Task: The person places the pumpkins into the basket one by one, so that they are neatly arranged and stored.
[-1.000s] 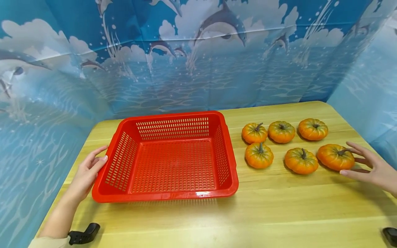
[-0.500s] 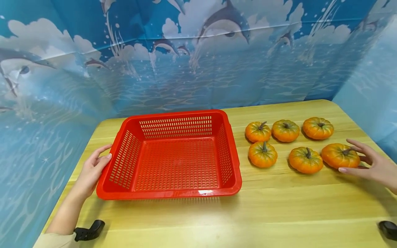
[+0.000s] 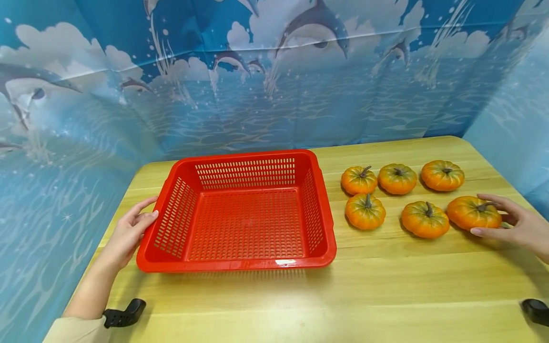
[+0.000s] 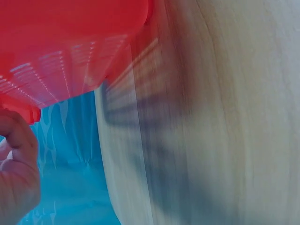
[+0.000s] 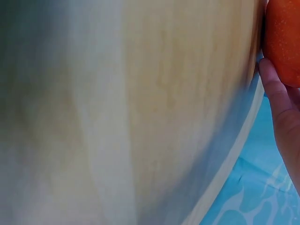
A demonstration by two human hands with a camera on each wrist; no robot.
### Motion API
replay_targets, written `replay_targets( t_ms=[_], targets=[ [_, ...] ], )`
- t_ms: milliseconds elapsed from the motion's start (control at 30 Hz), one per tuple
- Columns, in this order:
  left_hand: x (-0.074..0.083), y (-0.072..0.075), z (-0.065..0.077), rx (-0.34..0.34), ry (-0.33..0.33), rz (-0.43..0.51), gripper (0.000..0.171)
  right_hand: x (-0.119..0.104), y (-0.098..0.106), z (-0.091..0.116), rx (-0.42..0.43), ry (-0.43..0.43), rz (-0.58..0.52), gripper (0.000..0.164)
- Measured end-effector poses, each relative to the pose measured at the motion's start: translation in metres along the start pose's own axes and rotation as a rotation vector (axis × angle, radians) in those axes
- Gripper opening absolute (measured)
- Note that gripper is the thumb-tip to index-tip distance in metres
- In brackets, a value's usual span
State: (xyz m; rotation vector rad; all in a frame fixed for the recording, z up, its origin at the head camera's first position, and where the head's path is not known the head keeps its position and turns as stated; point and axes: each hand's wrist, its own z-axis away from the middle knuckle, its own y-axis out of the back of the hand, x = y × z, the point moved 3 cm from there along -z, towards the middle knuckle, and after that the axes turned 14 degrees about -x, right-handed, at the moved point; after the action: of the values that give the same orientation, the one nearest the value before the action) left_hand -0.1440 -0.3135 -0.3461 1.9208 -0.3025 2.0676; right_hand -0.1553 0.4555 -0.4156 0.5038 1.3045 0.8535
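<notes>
We find the handling, in our judgement, at an early stage: all six pumpkins lie outside the red basket (image 3: 240, 265), none inside it, and both hands are in position. The left hand (image 3: 127, 236) pinches the basket's left rim, thumb over the edge. The right hand (image 3: 525, 231) grasps the near-right pumpkin (image 3: 471, 213), thumb on its near side and fingers about its far side; we cannot tell how firmly. That pumpkin is at the right end of the near row on the wooden table (image 3: 386, 295), just beside the near-middle pumpkin (image 3: 424, 220). Beyond that lies the near-left pumpkin (image 3: 364, 212); the far-left pumpkin (image 3: 358, 181), far-middle pumpkin (image 3: 397, 180) and far-right pumpkin (image 3: 442, 176), none of them handled, form the row behind. As to orientation, the grasped pumpkin leans so that its stem (image 3: 486, 206) points right, toward the hand, and its longer axis runs roughly left to right. The basket faces upward, its long axis also running side to side.
</notes>
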Motion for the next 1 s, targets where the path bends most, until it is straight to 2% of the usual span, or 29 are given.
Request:
replay_targets(
  t_ms=[267, 367, 667, 900, 1000],
  targets=[
    [0.000, 0.000, -0.001, 0.006, 0.022, 0.013, 0.042, 0.000, 0.004, 0.004, 0.095, 0.026, -0.047, 0.088],
    [0.000, -0.001, -0.001, 0.002, 0.019, 0.013, 0.042, -0.003, 0.005, 0.005, 0.106, 0.036, -0.046, 0.087],
    [-0.002, -0.004, 0.000, -0.023, 0.013, 0.077, 0.041, -0.019, 0.014, 0.002, 0.038, 0.012, 0.014, 0.092],
    [-0.002, -0.007, 0.001, 0.027, 0.056, 0.037, 0.047, -0.057, 0.028, 0.001, -0.005, 0.025, 0.017, 0.094],
    [-0.001, -0.008, 0.000, 0.041, 0.070, 0.033, 0.049, -0.065, 0.032, -0.002, -0.009, 0.044, 0.028, 0.093]
  ],
)
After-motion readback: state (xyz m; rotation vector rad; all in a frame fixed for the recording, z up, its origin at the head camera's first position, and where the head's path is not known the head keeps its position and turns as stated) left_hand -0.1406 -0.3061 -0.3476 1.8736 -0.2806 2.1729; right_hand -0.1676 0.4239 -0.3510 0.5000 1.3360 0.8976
